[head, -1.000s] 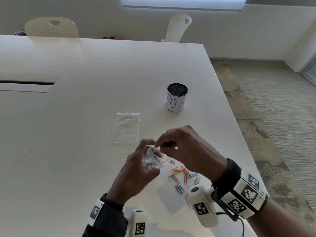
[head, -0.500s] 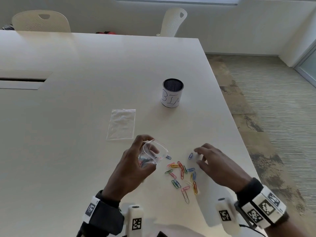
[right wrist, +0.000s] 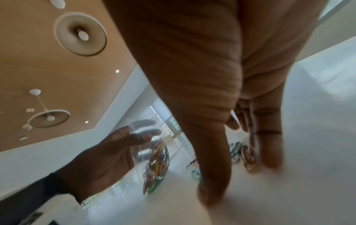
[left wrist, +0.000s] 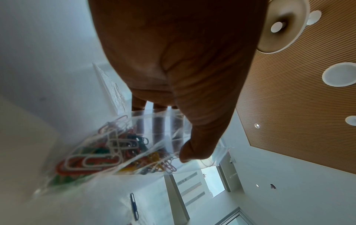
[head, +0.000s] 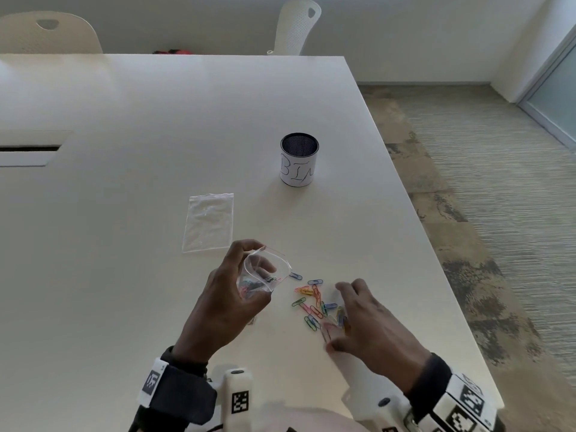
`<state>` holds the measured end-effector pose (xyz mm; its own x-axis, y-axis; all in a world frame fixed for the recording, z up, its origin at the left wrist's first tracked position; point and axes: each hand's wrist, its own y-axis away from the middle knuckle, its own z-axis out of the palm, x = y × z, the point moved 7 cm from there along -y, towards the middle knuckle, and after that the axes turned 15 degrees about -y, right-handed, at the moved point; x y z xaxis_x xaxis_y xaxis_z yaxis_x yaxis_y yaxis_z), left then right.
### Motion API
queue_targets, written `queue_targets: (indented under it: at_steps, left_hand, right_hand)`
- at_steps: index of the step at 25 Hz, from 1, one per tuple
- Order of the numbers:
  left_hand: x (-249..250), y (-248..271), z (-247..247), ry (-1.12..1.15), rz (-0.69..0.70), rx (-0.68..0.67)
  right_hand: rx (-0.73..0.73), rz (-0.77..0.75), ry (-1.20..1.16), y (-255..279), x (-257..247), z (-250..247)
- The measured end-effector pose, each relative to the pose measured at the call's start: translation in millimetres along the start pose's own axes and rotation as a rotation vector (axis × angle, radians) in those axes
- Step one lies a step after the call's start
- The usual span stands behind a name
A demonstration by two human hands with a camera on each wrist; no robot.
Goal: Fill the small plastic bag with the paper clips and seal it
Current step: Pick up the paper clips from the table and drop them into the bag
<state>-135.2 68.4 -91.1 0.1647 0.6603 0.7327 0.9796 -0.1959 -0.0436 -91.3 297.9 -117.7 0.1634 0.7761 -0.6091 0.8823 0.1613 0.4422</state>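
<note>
The left hand (head: 229, 302) holds the small clear plastic zip bag (head: 263, 272) above the white worktop (head: 156, 120), mouth open and partly filled. The right hand (head: 371, 322), its grip wide, reaches the loose coloured paper clips (head: 318, 305); whether fingers touch them is blurred. Best to rake several together, pinch, then drop them in.

My head camera looks down over the table (head: 124, 213) from above. Both wrist cameras sit close under my palms, tilted up toward the ceiling; all three catch the bag (head: 265, 275).
</note>
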Motion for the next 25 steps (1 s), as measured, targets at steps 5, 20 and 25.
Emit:
queue_targets:
  at_steps: [5, 20, 25]
  left_hand:
    - [-0.6, 3.2, -1.7, 0.012, 0.001, 0.004]
    - [-0.2, -4.4, -4.1, -0.002, 0.028, -0.024]
    - [-1.0, -8.0, -2.1, -0.001, 0.044, -0.039]
  right_hand:
    - [0.129, -0.07, -0.112, -30.0, -17.0, -7.6]
    - [0.108, -0.303, 0.123, -55.3, -41.6, 12.6]
    - [0.17, -0.355, 0.187, -59.5, -40.7, 9.6]
